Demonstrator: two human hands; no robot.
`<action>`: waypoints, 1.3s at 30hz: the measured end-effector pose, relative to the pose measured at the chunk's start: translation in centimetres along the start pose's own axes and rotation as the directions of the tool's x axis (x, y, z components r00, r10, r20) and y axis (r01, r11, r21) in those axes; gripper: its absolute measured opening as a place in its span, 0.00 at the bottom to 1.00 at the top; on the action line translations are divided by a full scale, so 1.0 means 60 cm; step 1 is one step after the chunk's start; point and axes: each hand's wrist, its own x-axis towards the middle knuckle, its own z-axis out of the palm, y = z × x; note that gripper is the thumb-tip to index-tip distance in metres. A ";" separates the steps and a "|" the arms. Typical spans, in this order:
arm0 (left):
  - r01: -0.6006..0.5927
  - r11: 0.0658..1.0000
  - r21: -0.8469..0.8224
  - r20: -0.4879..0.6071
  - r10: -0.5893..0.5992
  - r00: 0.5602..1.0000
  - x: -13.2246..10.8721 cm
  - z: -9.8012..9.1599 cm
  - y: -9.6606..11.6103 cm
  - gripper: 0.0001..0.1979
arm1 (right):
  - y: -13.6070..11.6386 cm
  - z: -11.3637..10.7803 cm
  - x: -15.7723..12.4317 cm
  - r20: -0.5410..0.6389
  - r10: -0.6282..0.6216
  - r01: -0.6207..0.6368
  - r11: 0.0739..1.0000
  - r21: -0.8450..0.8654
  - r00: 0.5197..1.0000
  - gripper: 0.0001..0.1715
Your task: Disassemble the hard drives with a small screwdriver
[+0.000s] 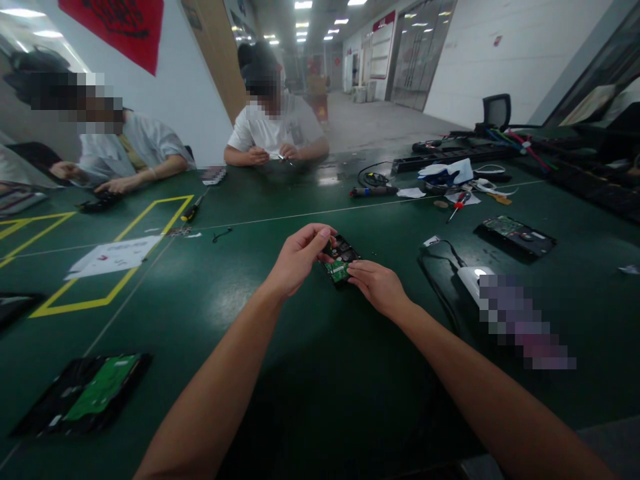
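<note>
A small black hard drive (340, 260) with a green circuit board lies on the green table (320, 373) in front of me. My left hand (300, 257) is curled over its left upper edge, fingers pinched together against it. My right hand (376, 285) rests on its lower right edge, fingers closed on the drive's side. Both hands hold the drive between them.
A larger drive with a green board (87, 393) lies near left. Another drive (515, 235) lies at right, beside a white device (473, 275) with a black cable. Screwdrivers (194, 208) (457, 205), papers (113, 257) and yellow tape lines sit further out. Two people work across the table.
</note>
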 end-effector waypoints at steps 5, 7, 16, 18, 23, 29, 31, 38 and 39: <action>-0.055 0.990 0.131 -0.009 0.056 0.998 0.001 -0.002 -0.002 0.13 | 0.000 0.002 0.000 -0.009 0.000 0.000 1.000 -0.005 1.000 0.14; -0.068 0.983 0.170 0.000 0.069 0.998 0.000 -0.002 0.000 0.14 | -0.001 0.002 -0.001 -0.011 0.000 0.000 1.000 -0.014 1.000 0.14; -0.031 0.993 0.110 0.038 0.027 0.999 -0.003 0.000 0.009 0.14 | -0.001 -0.001 -0.001 -0.005 -0.004 0.003 1.000 -0.009 1.000 0.14; -0.022 0.996 0.086 0.035 0.019 0.999 -0.004 0.002 0.010 0.14 | -0.001 -0.002 0.000 0.003 0.000 0.000 1.000 -0.011 1.000 0.14; 0.013 1.000 0.010 0.007 -0.013 1.000 -0.006 0.003 0.015 0.11 | -0.002 -0.002 0.001 0.007 -0.002 0.002 1.000 -0.016 1.000 0.14; 0.035 0.997 0.064 -0.035 -0.032 0.999 -0.002 -0.003 0.018 0.10 | -0.002 -0.001 0.000 -0.005 -0.007 0.007 1.000 -0.026 1.000 0.14; 0.042 0.998 0.038 -0.041 -0.040 0.998 -0.001 -0.004 0.016 0.11 | -0.001 -0.001 -0.001 0.000 -0.012 0.012 1.000 -0.020 1.000 0.14; 0.048 0.994 -0.094 -0.041 -0.052 0.998 0.001 0.001 0.008 0.11 | 0.003 0.002 0.000 -0.014 -0.023 0.023 1.000 -0.006 1.000 0.14; 0.041 0.996 -0.084 -0.044 -0.044 0.998 0.002 0.001 0.006 0.11 | 0.004 0.002 0.000 -0.015 -0.023 0.023 1.000 -0.003 1.000 0.14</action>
